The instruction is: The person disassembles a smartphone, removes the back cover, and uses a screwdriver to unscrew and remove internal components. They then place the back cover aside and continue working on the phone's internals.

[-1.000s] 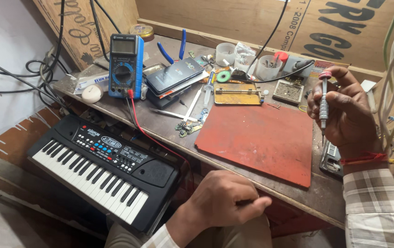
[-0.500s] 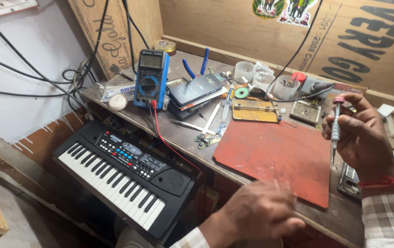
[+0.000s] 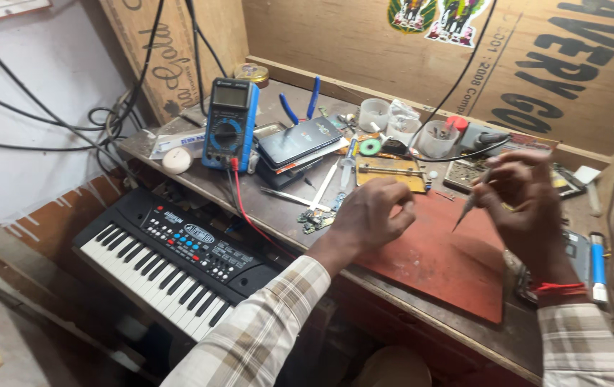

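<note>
1. The left hand [image 3: 373, 215] is held over the table [image 3: 278, 215], at the near left edge of the red mat [image 3: 443, 261]. Its fingers are curled inward into a loose fist; whether anything is enclosed cannot be told.
2. The right hand [image 3: 525, 197] is raised above the far right part of the red mat. A slender screwdriver [image 3: 473, 202] is pinched between its fingers, tilted, with the tip pointing down and to the left toward the mat.
3. The two hands are kept apart, with a bare strip of the mat visible between them.
4. A red thread band [image 3: 559, 288] is worn on the right wrist, and checked sleeves are worn on both arms.
5. A small circuit board [image 3: 315, 218] lies just to the left of the left hand, on the bare table.
6. A yellow board holder [image 3: 391, 174] lies just beyond the left hand.
7. A blue-cased multimeter [image 3: 229, 123] stands propped at the rear left of the table; a red lead [image 3: 250, 218] runs from it toward the front edge.
8. Blue-handled pliers [image 3: 300, 107] and a dark flat device [image 3: 300, 140] are located right of the multimeter.
9. Clear plastic cups [image 3: 407, 129] are grouped near the back wall.
10. A black electronic keyboard [image 3: 171, 261] rests below the table's front left edge.
</note>
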